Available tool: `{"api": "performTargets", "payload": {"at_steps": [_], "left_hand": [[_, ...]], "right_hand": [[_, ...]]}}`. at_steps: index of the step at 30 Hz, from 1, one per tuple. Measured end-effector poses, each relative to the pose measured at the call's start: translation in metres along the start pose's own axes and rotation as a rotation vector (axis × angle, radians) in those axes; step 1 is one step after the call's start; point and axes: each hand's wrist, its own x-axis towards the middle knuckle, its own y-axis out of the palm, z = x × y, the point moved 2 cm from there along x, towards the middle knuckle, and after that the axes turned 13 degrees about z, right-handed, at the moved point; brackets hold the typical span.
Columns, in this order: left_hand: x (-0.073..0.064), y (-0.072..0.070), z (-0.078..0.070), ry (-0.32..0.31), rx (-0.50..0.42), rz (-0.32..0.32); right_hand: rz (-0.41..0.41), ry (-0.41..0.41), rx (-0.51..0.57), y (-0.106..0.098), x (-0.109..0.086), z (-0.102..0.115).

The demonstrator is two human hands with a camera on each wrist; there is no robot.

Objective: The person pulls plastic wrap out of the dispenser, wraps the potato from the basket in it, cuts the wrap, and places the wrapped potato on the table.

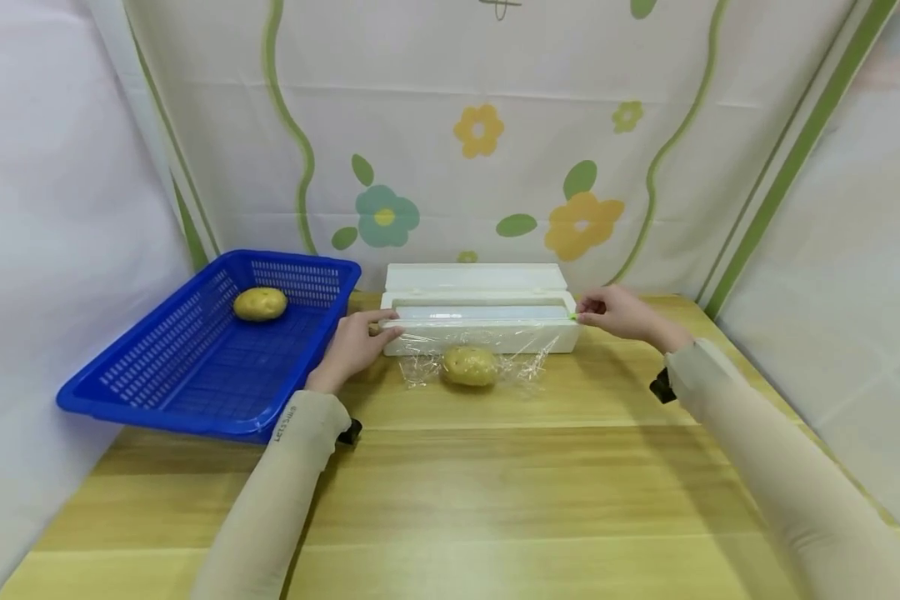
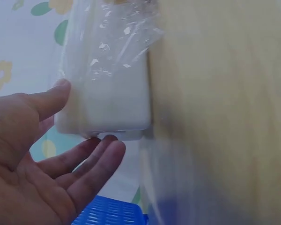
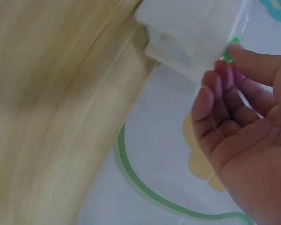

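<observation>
A white cling film box [image 1: 482,337] stands on the table with its lid [image 1: 476,277] tipped back. Clear cling film [image 1: 528,358] comes over its front edge and drapes on a potato [image 1: 470,367] lying just before the box. My left hand [image 1: 352,346] grips the box's left end, thumb at the front edge and fingertips round the end face in the left wrist view. At the right end, my right hand [image 1: 618,312] pinches a small green slider [image 3: 232,50] between thumb and forefinger, its other fingers curled below.
To the left, a blue plastic basket [image 1: 300,415] holds another potato [image 1: 260,304]. Behind the box hangs a flower-patterned cloth [image 1: 435,125], and white cloth walls close in both sides. The wooden table [image 1: 495,500] extends toward me.
</observation>
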Motion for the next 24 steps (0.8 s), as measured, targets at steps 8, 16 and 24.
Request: {"api": "performTargets", "payload": {"at_steps": [8,16,24], "left_hand": [[0.000,-0.002,-0.005,0.006,-0.010,0.073],[-0.002,-0.004,-0.013,0.062,0.000,0.075],[-0.004,-0.012,-0.016,0.074,-0.016,0.061]], "right_hand": [[-0.171,0.127,0.139,0.018,-0.019,0.026],[0.008,0.027,0.362,0.027,-0.040,0.058],[0.025,-0.046,0.085,0.047,-0.053,0.109]]}}
